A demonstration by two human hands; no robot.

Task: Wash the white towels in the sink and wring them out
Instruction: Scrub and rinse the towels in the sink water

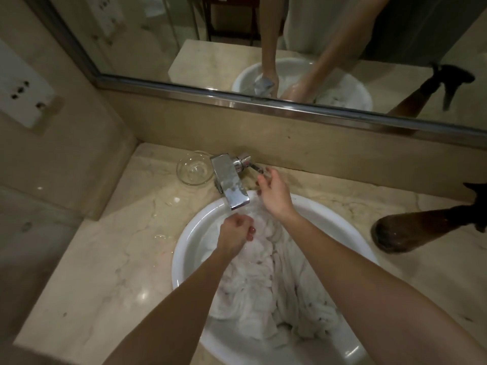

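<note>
The white towels point(266, 280) are heaped wet in the round sink point(189, 248). The left hand point(235, 230) is held curled beneath the faucet point(232, 183), a fold of towel apparently gripped. The right hand point(274, 192) is stretched forward, fingers loosely spread at the lever point(254, 167); contact cannot be told.

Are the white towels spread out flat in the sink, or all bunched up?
Bunched up. The white towels lie in crumpled, twisted folds filling the sink, and the left hand grips a wad of them under the faucet.
</note>
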